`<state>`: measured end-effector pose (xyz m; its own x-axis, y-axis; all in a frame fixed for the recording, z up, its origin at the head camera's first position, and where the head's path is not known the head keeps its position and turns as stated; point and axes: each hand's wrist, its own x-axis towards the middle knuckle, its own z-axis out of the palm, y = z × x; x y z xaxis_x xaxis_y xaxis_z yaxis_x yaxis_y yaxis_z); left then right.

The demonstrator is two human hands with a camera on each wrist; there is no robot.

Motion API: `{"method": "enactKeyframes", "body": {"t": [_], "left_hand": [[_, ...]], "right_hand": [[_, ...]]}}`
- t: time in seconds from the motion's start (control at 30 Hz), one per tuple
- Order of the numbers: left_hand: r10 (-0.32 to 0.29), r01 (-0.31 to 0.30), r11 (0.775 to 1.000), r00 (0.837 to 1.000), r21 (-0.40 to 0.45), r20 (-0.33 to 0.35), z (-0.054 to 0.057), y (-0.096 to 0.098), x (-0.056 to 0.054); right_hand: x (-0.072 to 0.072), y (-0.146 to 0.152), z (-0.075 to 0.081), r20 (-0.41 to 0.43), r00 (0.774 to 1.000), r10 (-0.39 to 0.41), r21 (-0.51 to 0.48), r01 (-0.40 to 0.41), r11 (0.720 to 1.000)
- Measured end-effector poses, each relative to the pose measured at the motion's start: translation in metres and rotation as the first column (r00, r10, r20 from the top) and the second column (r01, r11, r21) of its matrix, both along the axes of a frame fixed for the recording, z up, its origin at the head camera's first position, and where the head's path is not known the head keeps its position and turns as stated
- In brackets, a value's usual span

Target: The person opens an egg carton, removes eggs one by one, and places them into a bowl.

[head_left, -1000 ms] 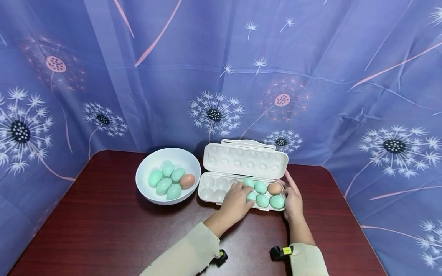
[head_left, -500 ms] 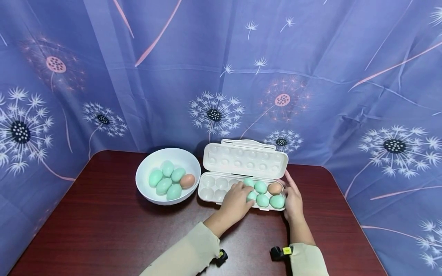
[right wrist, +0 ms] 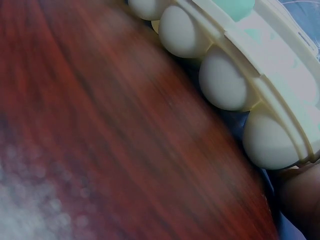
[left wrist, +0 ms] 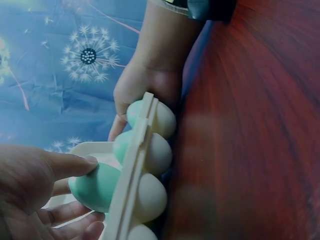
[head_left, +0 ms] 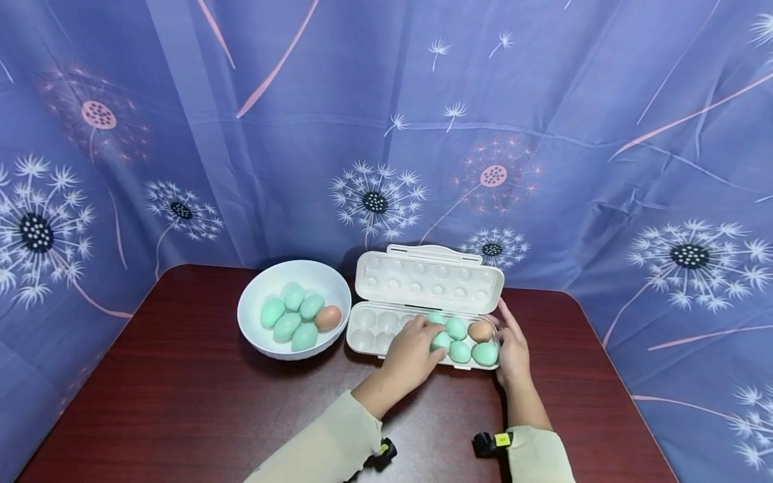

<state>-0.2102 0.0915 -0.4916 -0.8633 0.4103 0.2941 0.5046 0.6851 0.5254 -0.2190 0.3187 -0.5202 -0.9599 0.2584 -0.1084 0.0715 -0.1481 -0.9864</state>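
We list one smooth, pale green oval egg [head_left: 441, 341], pinched between thumb and fingers of the left hand [head_left: 413, 352], in the front row of an open off-white plastic egg carton [head_left: 429, 276]. Right of the grip: three green eggs [head_left: 459, 352], one brown egg [head_left: 480, 331]; the right hand [head_left: 513, 352] touches the carton's end, whether gripping we cannot tell. Nearer us, one yellow label [head_left: 502, 439], lettering too small to read. Left: round white bowl [head_left: 249, 329] of six eggs [head_left: 286, 326]. Beyond: blue dandelion-print curtain [head_left: 290, 174].
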Motion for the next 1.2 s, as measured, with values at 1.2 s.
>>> {"method": "enactKeyframes", "body": {"t": [1.2], "left_hand": [[0.146,-0.134,0.978,0.987,0.158,-0.066,0.039,-0.088,0.021]], "right_hand": [[-0.007,0.005,-0.014,-0.002,1.000,-0.013,-0.004,0.013,1.000]]}}
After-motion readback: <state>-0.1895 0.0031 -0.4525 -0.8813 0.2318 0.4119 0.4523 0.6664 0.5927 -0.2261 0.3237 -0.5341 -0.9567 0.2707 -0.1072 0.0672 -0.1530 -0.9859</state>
